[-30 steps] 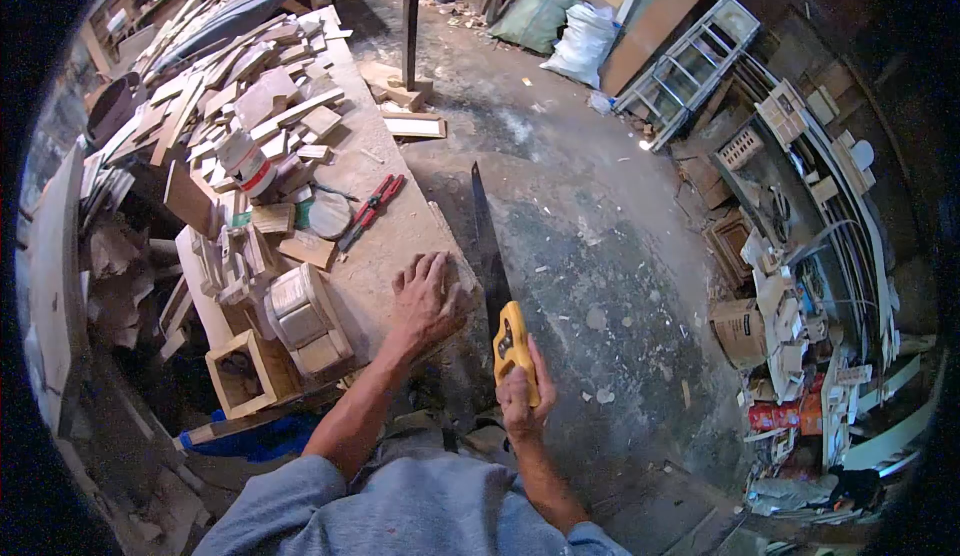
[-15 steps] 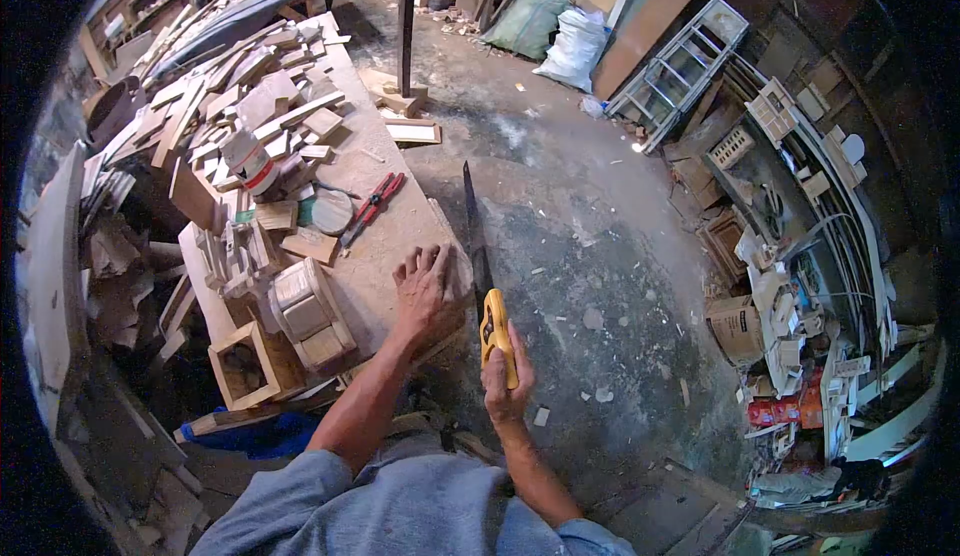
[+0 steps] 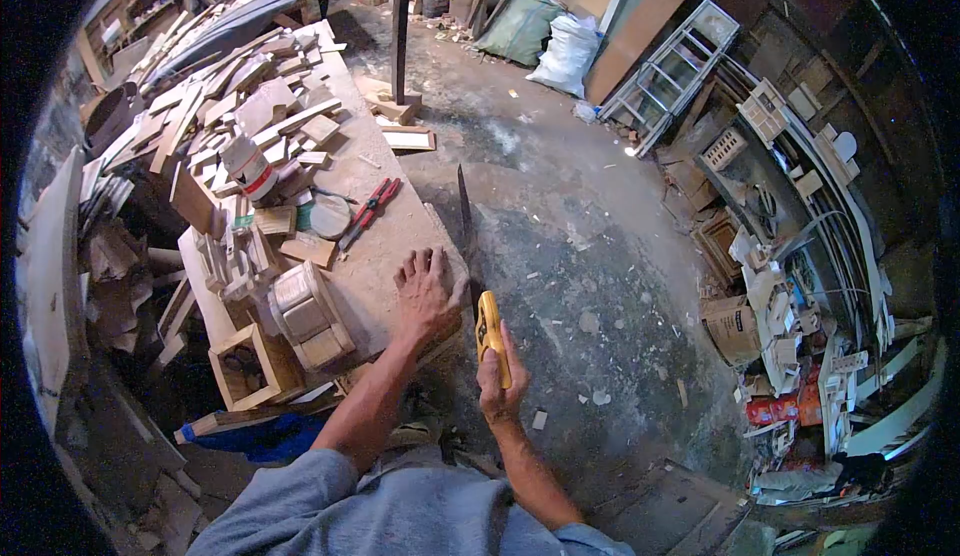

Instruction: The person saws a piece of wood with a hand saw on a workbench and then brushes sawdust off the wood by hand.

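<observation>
Head view, workshop. Workbench (image 3: pixel 385 246) at left, sawdust on its bare top, far half buried under a heap of wood offcuts (image 3: pixel 240 106). Concrete floor (image 3: pixel 580 256) at right, littered with chips and scraps. On the near part of the bench: 2 open wooden boxes (image 3: pixel 300 318), a red-handled pair of pliers (image 3: pixel 368 212), a white can with a red band (image 3: pixel 248 168).

Handsaw (image 3: pixel 472 256): blade running away along the bench's right edge, close beside it, yellow handle nearest the body. Workpiece under the blade not discernible.

Right hand (image 3: pixel 497 378) clenched around the yellow handle. Left hand (image 3: pixel 428 294) flat and spread, palm down on the bench corner, fingertips just beside the blade, grasping nothing.

Step judged: sawing at the bench edge, left hand steadying. Next stroke calls for a straight line and fingers kept clear of the teeth.
</observation>
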`<state>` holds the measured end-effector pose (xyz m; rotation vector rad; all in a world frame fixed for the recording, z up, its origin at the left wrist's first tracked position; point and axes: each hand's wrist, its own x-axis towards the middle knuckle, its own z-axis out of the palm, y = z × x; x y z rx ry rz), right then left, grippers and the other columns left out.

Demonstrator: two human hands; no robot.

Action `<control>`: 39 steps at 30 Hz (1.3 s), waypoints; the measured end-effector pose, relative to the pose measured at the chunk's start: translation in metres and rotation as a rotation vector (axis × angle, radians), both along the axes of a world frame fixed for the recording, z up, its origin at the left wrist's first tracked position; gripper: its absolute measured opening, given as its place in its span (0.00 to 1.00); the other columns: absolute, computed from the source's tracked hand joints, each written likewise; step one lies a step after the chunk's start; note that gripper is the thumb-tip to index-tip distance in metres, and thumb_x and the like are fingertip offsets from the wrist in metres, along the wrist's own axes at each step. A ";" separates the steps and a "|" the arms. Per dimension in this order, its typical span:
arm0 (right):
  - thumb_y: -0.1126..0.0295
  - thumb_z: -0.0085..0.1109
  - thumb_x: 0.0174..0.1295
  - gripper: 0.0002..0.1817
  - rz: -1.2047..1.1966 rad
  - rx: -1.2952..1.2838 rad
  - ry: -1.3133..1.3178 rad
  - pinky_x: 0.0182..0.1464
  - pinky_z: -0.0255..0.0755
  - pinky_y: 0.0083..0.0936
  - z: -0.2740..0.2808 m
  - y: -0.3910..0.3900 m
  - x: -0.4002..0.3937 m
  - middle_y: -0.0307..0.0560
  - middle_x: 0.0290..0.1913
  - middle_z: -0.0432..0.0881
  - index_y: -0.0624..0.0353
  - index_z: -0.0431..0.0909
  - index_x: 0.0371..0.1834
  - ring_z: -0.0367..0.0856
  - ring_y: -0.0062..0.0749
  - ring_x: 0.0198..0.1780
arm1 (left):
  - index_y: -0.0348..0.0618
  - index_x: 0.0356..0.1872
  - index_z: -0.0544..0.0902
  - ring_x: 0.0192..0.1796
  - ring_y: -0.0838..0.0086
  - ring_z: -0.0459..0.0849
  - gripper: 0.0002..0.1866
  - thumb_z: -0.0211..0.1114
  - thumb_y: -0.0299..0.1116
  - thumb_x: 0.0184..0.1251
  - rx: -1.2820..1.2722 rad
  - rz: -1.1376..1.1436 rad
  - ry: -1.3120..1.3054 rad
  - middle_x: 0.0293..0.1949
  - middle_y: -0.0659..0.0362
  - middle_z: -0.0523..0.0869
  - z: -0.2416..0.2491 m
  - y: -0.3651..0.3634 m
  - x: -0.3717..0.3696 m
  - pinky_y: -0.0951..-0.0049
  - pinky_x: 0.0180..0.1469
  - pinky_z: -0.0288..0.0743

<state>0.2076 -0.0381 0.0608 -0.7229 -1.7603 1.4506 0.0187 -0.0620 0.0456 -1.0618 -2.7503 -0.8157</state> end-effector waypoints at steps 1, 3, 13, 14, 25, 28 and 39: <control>0.63 0.51 0.76 0.28 0.004 -0.030 -0.005 0.28 0.66 0.17 0.003 0.000 0.000 0.31 0.27 0.75 0.66 0.69 0.75 0.69 0.13 0.24 | 0.44 0.71 0.72 0.71 0.52 0.67 0.34 0.66 0.49 0.68 0.020 -0.019 0.011 0.67 0.49 0.73 -0.002 0.000 -0.001 0.49 0.70 0.62; 0.63 0.51 0.76 0.28 -0.002 0.035 0.017 0.27 0.66 0.17 0.004 0.001 -0.001 0.31 0.27 0.75 0.65 0.69 0.75 0.68 0.13 0.24 | 0.44 0.71 0.72 0.71 0.51 0.67 0.34 0.67 0.48 0.67 0.054 -0.059 0.030 0.68 0.50 0.73 -0.006 -0.008 -0.006 0.50 0.71 0.62; 0.66 0.50 0.78 0.27 0.065 -0.188 -0.002 0.28 0.65 0.17 0.014 0.005 0.003 0.32 0.30 0.74 0.64 0.67 0.77 0.67 0.13 0.25 | 0.42 0.65 0.77 0.68 0.52 0.71 0.24 0.63 0.37 0.69 0.183 0.037 -0.087 0.62 0.50 0.78 -0.018 -0.043 -0.005 0.51 0.68 0.64; 0.66 0.50 0.78 0.27 0.063 -0.177 0.009 0.27 0.65 0.17 0.013 0.005 0.003 0.31 0.30 0.74 0.64 0.67 0.77 0.66 0.13 0.25 | 0.42 0.64 0.78 0.67 0.52 0.71 0.23 0.63 0.35 0.69 0.208 0.033 -0.106 0.61 0.50 0.78 -0.020 -0.047 -0.006 0.52 0.67 0.65; 0.67 0.51 0.77 0.27 0.048 -0.097 0.007 0.26 0.63 0.16 0.016 0.006 -0.002 0.30 0.27 0.72 0.64 0.68 0.76 0.65 0.12 0.24 | 0.40 0.58 0.82 0.61 0.52 0.78 0.17 0.63 0.31 0.70 0.298 -0.057 -0.037 0.57 0.49 0.83 -0.011 -0.060 -0.012 0.53 0.60 0.73; 0.66 0.51 0.77 0.27 0.045 -0.119 0.034 0.26 0.63 0.16 0.011 0.007 -0.003 0.30 0.26 0.71 0.65 0.68 0.76 0.65 0.12 0.23 | 0.42 0.59 0.82 0.61 0.52 0.78 0.20 0.65 0.30 0.65 0.260 -0.059 -0.089 0.58 0.50 0.84 -0.023 -0.060 -0.020 0.54 0.61 0.73; 0.64 0.51 0.77 0.28 0.073 -0.104 0.000 0.25 0.62 0.17 0.025 0.012 -0.001 0.30 0.27 0.71 0.65 0.68 0.76 0.65 0.13 0.23 | 0.51 0.77 0.66 0.70 0.55 0.71 0.52 0.78 0.48 0.45 0.002 -0.140 -0.111 0.65 0.54 0.78 0.004 -0.048 -0.015 0.50 0.68 0.61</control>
